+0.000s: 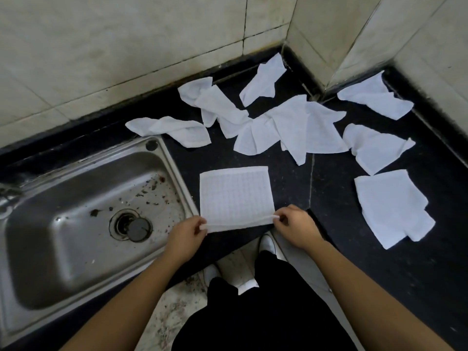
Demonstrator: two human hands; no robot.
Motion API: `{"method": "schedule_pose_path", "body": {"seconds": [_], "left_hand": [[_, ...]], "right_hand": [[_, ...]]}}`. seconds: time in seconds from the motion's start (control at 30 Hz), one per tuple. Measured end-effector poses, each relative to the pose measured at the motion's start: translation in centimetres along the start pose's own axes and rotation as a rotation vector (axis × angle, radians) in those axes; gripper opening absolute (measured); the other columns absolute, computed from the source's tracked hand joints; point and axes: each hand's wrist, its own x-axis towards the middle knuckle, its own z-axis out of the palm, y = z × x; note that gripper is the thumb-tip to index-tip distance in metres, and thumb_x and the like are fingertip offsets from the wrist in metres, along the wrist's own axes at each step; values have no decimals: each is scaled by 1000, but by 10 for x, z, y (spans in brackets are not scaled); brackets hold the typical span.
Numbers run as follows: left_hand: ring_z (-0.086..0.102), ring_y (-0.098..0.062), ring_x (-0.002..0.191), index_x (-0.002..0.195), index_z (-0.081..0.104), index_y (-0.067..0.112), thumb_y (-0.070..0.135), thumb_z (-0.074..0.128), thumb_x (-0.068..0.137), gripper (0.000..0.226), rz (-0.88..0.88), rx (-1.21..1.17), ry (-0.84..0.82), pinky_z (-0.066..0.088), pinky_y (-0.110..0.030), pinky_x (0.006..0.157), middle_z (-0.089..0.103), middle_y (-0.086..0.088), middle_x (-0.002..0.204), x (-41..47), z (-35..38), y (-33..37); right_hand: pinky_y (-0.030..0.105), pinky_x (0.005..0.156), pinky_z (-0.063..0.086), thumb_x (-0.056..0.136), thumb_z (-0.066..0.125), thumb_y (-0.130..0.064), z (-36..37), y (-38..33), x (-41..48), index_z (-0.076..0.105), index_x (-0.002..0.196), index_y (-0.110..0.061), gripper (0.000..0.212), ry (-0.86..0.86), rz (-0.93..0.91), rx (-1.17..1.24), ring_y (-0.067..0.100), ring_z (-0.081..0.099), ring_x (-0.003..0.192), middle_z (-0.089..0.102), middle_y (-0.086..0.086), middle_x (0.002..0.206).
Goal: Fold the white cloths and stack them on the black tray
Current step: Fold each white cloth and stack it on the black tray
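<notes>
A white waffle-weave cloth [235, 195] lies spread flat on the black counter [286, 183] just right of the sink. My left hand [188, 235] pinches its near left corner and my right hand [293, 228] pinches its near right corner, with the near edge slightly lifted and rolled. Several more white cloths lie crumpled farther back: one by the sink's far corner [174, 131], a heap in the middle [283, 125], one near the wall [266, 78], and others at the right [374, 98], [374, 148], [392, 209]. No black tray is in view.
A stainless steel sink [76, 224] with dirt specks and a drain plug fills the left. Tiled walls [126, 46] and a tiled corner pillar [336, 34] bound the counter at the back. My legs and white shoes stand on the floor below the counter's front edge.
</notes>
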Motion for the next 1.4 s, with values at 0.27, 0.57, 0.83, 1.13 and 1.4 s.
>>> {"method": "schedule_pose_path", "body": {"seconds": [0.27, 0.57, 0.83, 1.13, 1.4], "left_hand": [[62, -20, 89, 103, 66, 10, 11, 74, 87, 18, -369, -522, 181, 52, -34, 86, 65, -5, 94, 66, -27, 22], [63, -23, 89, 97, 63, 15, 11, 66, 89, 9, -341, -325, 148, 56, -42, 82, 63, 2, 87, 106, -19, 27], [54, -18, 70, 89, 57, 12, 10, 61, 87, 6, -395, -369, 217, 50, -26, 60, 57, -1, 79, 103, -18, 29], [60, -16, 81, 97, 60, 18, 13, 67, 90, 11, -296, -373, 249, 56, -39, 82, 62, 4, 85, 128, -17, 29], [56, -27, 111, 137, 49, 8, 28, 57, 98, 45, 36, 78, 321, 52, -45, 93, 53, -15, 129, 117, -7, 18]], "right_hand": [[31, 85, 53, 95, 65, -28, -31, -21, 73, 68, 94, -30, 4, 153, 224, 411, 16, 65, 93, 70, -7, 95], [31, 79, 48, 96, 60, -44, -16, -15, 109, 59, 132, -28, 39, -14, -31, -11, 18, 58, 90, 52, -2, 116], [36, 71, 55, 96, 63, -33, -18, -20, 107, 70, 105, -23, 16, 122, -168, -5, 14, 60, 76, 57, -6, 107], [36, 78, 53, 97, 61, -23, -23, -21, 137, 68, 108, -15, 16, 211, -67, 110, 14, 57, 80, 61, 1, 97], [46, 91, 52, 101, 53, -28, -9, -19, 129, 54, 139, -12, 41, 258, -148, -101, 28, 57, 113, 52, 11, 136]]}}
